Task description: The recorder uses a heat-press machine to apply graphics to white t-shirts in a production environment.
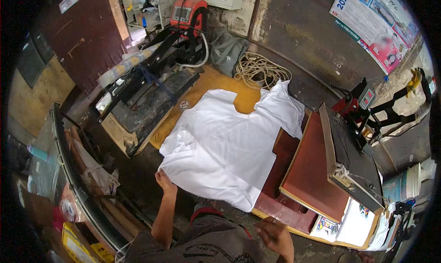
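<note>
A white T-shirt [224, 145] lies spread, with wrinkles, over a yellow-brown tabletop [206, 78] and a dark red board beside it. My left hand [166, 182] pinches the shirt's edge at its lower left corner, where the cloth hangs past the table. Near the front edge of the table, to the right of the shirt's lowest corner, my right hand [274, 233] is held with its fingers curled, apart from the cloth. Whether it holds something small cannot be told.
An open heat press [313, 170] with a dark red pad stands at the right, printed sheets [356, 221] beside it. Another heat press [148, 104] stands at the left. Coiled cord [262, 70] lies behind the shirt. A long dark-edged panel [82, 194] stands at my left.
</note>
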The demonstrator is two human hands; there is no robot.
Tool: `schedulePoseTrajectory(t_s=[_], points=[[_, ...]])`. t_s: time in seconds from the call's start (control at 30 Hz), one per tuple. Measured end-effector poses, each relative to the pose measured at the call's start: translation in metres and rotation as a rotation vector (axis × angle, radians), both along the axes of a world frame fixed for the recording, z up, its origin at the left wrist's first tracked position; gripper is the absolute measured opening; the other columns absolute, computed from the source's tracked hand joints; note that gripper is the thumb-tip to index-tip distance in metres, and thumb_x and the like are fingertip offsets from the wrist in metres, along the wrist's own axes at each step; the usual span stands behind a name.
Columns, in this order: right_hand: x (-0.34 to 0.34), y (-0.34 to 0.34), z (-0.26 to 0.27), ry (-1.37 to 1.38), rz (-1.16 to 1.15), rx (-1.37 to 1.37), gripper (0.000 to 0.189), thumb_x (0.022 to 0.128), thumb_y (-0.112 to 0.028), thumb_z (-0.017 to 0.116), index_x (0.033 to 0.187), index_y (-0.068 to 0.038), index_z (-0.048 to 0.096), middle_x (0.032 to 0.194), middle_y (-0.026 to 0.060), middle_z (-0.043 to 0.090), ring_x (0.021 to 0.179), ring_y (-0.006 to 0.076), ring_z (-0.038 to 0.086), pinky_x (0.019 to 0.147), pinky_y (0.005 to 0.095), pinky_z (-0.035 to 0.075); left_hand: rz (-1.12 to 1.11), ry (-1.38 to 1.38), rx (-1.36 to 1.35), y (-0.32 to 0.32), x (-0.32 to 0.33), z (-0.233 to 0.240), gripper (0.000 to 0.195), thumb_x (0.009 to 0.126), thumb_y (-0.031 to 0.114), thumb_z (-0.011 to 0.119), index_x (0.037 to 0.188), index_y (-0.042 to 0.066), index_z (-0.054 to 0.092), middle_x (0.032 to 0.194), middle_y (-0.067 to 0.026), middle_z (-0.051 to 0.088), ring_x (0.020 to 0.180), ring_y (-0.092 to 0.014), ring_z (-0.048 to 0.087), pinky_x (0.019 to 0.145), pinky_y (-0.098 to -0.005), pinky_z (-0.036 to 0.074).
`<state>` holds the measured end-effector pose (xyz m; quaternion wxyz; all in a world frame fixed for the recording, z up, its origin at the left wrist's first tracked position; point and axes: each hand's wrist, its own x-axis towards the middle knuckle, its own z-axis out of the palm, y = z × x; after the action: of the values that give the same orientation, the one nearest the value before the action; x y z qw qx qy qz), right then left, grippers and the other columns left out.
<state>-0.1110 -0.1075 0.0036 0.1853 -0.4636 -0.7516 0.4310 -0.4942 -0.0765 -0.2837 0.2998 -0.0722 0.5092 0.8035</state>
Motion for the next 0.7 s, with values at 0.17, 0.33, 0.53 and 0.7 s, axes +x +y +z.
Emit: schedulePoseTrajectory(t_s=[0.17,0.33,0.53,0.7], points=[[0.029,-0.023,0.052,-0.137,-0.067,0.462,0.024,0.075,-0.008,0.072,0.099,-0.004,0.069,0.088,0.0140,0.065,0.081,0.0307,0.064,0.070,0.0382,0.052,-0.014,0.462,-0.134,-0.035,0.036,-0.017,0.017,0.098,0.020,0.053,0.111,0.011,0.049,0.102,-0.0058,0.054,0.099,-0.019,0.054,0.087,-0.0351,0.048],[0.081,-0.080,0.148,-0.470,-0.124,1.035,0.024,0.071,-0.019,0.078,0.084,-0.002,0.065,0.079,0.0126,0.060,0.068,0.0257,0.062,0.056,0.0343,0.049,-1.102,0.361,0.092,-0.056,0.242,0.121,0.009,0.098,0.018,0.054,0.099,0.010,0.055,0.083,0.0042,0.052,0.077,-0.008,0.050,0.068,-0.0248,0.044],[0.149,-0.169,0.227,-0.381,0.145,1.292,0.022,0.089,-0.017,0.067,0.088,0.005,0.063,0.086,0.0187,0.063,0.067,0.0242,0.063,0.051,0.0291,0.049,-1.381,0.351,0.193,-0.164,0.334,0.175,0.022,0.095,0.014,0.058,0.116,0.009,0.056,0.086,0.0018,0.059,0.073,-0.007,0.055,0.063,-0.0230,0.049],[0.209,-0.207,0.264,-0.428,0.530,1.377,0.027,0.091,-0.020,0.066,0.088,0.005,0.060,0.082,0.0175,0.062,0.061,0.0221,0.062,0.044,0.0256,0.046,-1.135,0.217,0.147,-0.166,0.327,0.221,0.038,0.096,0.004,0.052,0.133,0.011,0.047,0.078,0.0048,0.051,0.066,0.000,0.043,0.059,-0.0176,0.039]])
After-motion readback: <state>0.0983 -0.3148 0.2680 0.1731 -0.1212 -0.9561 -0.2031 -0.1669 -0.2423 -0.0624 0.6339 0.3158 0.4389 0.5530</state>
